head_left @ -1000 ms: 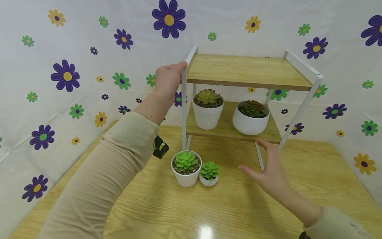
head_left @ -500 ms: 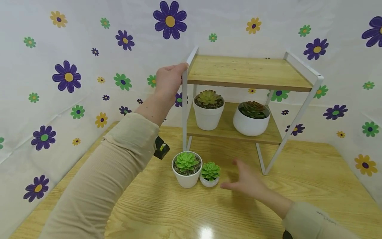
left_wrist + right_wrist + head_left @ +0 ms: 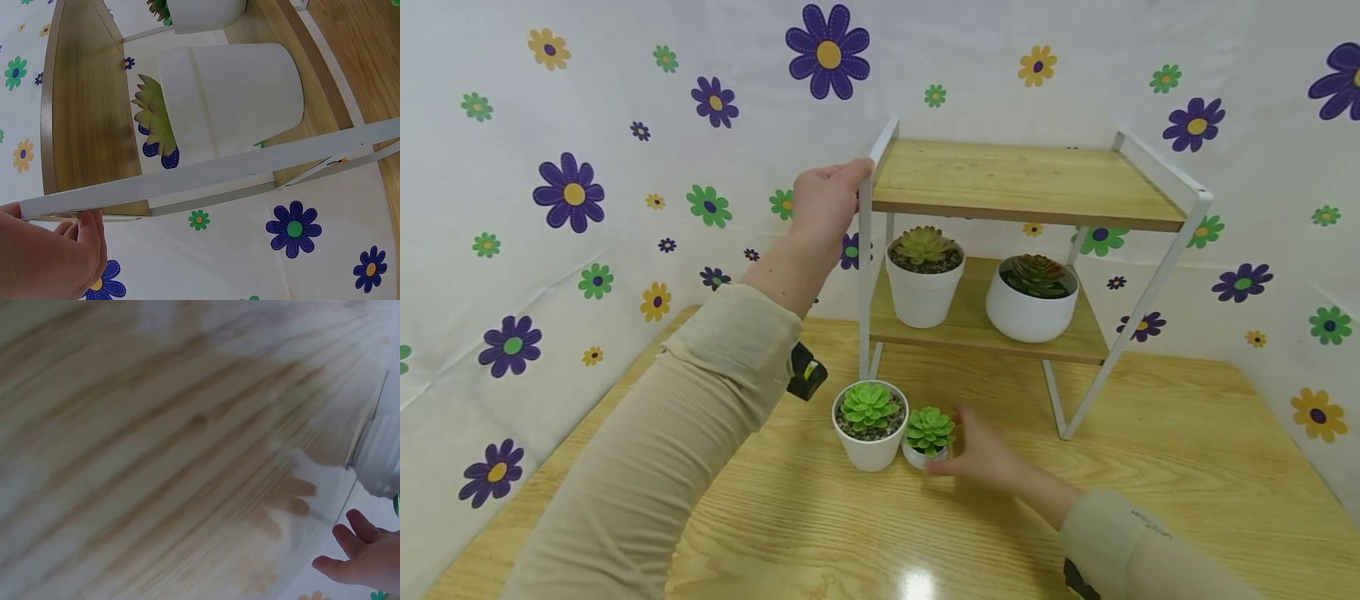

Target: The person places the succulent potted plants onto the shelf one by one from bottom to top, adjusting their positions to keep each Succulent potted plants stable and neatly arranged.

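Note:
My left hand (image 3: 827, 196) grips the upper left corner of a two-tier shelf (image 3: 1022, 179) with a white metal frame. In the left wrist view, its thumb and curled fingers pinch the frame bar (image 3: 187, 181). My right hand (image 3: 981, 454) is at the right side of a small potted succulent (image 3: 929, 432) on the table. Its thumb overlaps the front of the little white pot, and its fingers are spread behind. The right wrist view shows these fingers (image 3: 351, 540) spread near a white pot (image 3: 378, 456). Left of the small plant stands a larger potted succulent (image 3: 869, 425).
On the lower shelf board stand a tall white pot (image 3: 925, 292) with a yellowish succulent and a round white bowl (image 3: 1032, 312) with a dark reddish one. Behind the wooden table (image 3: 790, 533) hangs a flower-print cloth (image 3: 625, 67).
My right hand has moved left and down, from in front of the shelf's right side to the small succulent. The left hand stays on the frame.

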`<state>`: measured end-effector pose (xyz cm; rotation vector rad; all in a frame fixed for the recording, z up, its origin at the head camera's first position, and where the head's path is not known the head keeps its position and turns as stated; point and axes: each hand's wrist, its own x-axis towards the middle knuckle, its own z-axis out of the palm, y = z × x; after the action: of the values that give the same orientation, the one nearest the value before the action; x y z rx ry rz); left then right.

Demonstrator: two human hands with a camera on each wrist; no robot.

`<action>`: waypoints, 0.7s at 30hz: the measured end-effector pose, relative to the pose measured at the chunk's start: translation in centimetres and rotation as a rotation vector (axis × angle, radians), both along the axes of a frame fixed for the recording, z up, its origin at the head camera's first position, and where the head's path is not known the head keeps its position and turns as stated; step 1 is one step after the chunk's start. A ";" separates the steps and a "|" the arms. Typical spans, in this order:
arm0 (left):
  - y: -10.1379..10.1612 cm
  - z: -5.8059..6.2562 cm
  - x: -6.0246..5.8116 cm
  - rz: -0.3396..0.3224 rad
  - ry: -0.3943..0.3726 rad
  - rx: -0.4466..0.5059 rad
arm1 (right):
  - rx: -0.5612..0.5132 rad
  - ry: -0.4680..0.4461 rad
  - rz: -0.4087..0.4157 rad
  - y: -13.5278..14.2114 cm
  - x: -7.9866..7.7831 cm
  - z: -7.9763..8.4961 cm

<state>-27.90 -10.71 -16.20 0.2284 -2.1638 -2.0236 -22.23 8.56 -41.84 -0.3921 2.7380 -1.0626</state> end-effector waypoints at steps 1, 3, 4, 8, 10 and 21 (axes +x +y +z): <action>0.0 0.0 0.0 0.000 0.001 -0.001 | -0.006 -0.007 -0.001 -0.2 0.0 0.0; 0.0 0.0 0.0 0.000 0.002 -0.003 | -0.011 -0.020 -0.005 -0.5 -0.1 -0.1; 0.0 0.0 0.0 0.001 0.002 -0.004 | -0.013 -0.024 -0.005 -0.6 -0.1 -0.1; 0.0 0.0 0.0 0.003 0.005 -0.008 | -0.028 -0.036 -0.013 -1.1 -0.2 -0.1; 0.0 0.0 0.0 0.005 0.007 -0.009 | -0.031 -0.036 -0.014 -1.2 -0.2 -0.1; 0.0 -0.1 0.0 0.000 0.015 -0.009 | -0.032 -0.026 -0.045 -1.4 -0.4 -0.7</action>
<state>-27.88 -10.66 -16.33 0.2120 -2.1633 -2.0084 -22.66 7.17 -42.50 -0.3211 2.7222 -1.1163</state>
